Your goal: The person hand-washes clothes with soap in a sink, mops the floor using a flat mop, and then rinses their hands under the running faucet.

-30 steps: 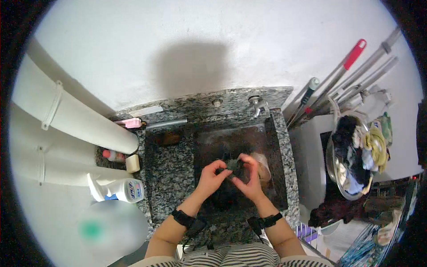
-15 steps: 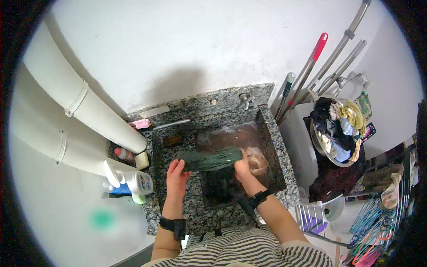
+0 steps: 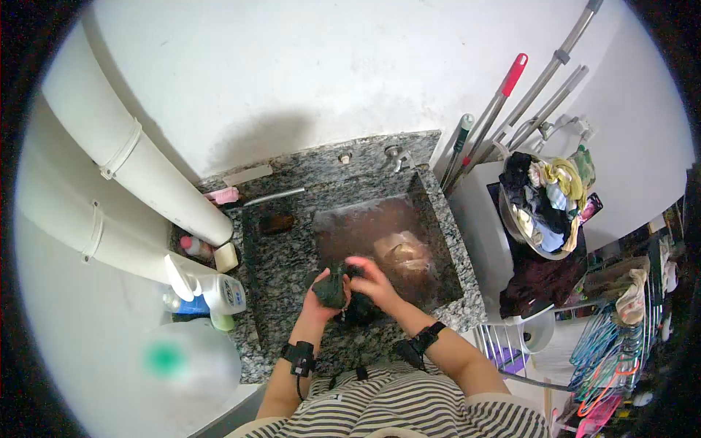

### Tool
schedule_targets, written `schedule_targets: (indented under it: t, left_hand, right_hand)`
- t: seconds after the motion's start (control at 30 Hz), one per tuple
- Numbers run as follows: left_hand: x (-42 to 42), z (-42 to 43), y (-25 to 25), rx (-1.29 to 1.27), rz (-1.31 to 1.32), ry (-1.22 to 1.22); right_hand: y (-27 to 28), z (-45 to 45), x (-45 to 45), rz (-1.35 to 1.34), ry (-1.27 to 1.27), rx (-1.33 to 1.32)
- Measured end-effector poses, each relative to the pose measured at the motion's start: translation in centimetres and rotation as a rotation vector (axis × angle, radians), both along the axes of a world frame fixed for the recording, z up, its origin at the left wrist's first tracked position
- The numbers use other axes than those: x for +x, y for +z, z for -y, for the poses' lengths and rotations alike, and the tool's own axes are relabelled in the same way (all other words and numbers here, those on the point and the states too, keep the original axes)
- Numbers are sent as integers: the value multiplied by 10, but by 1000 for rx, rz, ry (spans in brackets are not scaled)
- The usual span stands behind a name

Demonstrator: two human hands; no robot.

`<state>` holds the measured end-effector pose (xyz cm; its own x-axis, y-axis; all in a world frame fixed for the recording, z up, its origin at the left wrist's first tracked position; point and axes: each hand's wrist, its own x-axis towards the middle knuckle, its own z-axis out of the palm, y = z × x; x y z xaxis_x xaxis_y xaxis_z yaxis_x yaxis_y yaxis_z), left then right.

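Observation:
Over the near left part of the stone sink (image 3: 456, 241), my left hand (image 3: 319, 301) is wrapped round a bunched dark green cloth (image 3: 331, 289). Close by on the right, my right hand (image 3: 371, 282) has its fingers bent toward the cloth; whether they touch it is hard to tell. Light beige fabric (image 3: 403, 252) lies in the brownish water of the basin. Something dark (image 3: 361, 310) sits under my hands, its shape unclear.
A tap (image 3: 396, 158) is on the back ledge. Soap (image 3: 225, 258), a pink brush (image 3: 223, 196) and a spray bottle (image 3: 219, 293) stand left. On the right are a basin of clothes (image 3: 555, 197), poles (image 3: 504, 95) and hangers (image 3: 599, 343).
The green cloth, stretched between both hands half a second ago, is now bunched in my left hand. My right hand has let go of its end and moved left. The view has shifted slightly.

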<state>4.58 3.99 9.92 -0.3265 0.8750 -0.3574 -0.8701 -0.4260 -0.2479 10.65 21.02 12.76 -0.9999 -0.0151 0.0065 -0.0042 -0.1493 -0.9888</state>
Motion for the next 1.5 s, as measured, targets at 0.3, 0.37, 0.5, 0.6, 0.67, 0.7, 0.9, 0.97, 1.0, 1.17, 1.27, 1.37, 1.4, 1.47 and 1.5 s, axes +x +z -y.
schedule_targets:
  t: [0.3,0.37,0.5,0.6,0.67,0.7,0.9,0.97,1.0,1.17,1.27,1.37,1.4,1.47,1.5]
  left_hand:
    - [28,-34,89,412,361,150]
    - [27,-29,85,360,361,114]
    - [23,-14,75,206,211,-53]
    - [24,-11,63,60,-78,-172]
    - [25,-19,59,-572,-632,-241]
    - [25,-24,51,-569,-631,-240]
    - [28,-56,17,-1232,-1546,-91]
    - [26,-61,22,-1428,-1461,-207]
    - [27,-61,20,-1476,-1602,-157]
    - [24,-40,8,-775,-1324,-81]
    - [12,-6,57,-311,-627,-414]
    - [19,-5,83,94,-417,-332]
    - [20,-9,88,358,-255,-282]
    - [27,-20,95,461,-168,-237]
    - [31,-25,99,474,-79,-140]
  right_hand:
    - [-29,7,-16,605,13,-1037]
    - [3,14,-30,465,-112,-1025]
    - [39,3,-42,570,-133,-584]
    - [43,-2,-58,550,-5,-119]
    - [30,2,-70,486,-61,26]
    - [32,3,-74,354,-24,264]
    - [32,20,-77,242,-119,1076]
    - [10,17,-84,269,-130,1186]
    - [11,21,-82,310,-135,1286]
    - [24,9,-72,345,7,1106]
    - [49,-12,-66,247,187,860]
    - [47,-32,-63,106,466,-138]
    - [46,-30,-56,103,460,-136]
    - [42,-16,-41,185,495,-1025]
    - [48,-4,-32,41,379,-1075]
